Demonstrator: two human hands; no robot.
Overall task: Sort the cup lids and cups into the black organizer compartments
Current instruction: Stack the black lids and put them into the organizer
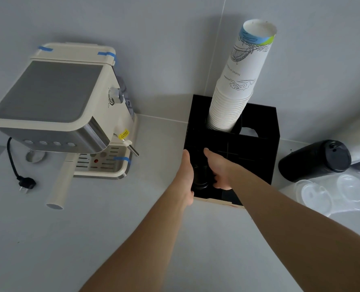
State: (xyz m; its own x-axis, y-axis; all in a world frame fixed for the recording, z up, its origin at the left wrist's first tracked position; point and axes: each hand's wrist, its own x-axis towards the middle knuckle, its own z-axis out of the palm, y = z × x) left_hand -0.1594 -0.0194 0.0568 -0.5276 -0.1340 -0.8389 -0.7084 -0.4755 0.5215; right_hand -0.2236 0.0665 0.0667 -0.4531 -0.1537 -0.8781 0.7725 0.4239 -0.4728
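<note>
Both hands are down at the front of the black organizer: my left hand lies flat along its left front edge, fingers extended, thumb out of sight, and my right hand reaches into the front left compartment with its fingers curled around a stack of black lids that sits there between the two hands. I read the right hand as closed on that stack; the left presses against the stack and the organizer's edge, but I cannot tell whether it actually grips. Working down by size, the grey counter carries everything, with a tiled wall behind. At far left stands a cream and grey espresso machine with strips of blue tape on it, its long cream handle jutting toward me and its black power cord lying unplugged on the counter. The organizer stands right of the machine, near the wall. Its rear left compartment holds a tall stack of white paper cups, upside down and leaning right, printed with line drawings and a blue-green band. Right of the organizer, apart from it, a sleeve of black lids lies on its side, and just in front of that lie clear plastic lids in a loose pile.
</note>
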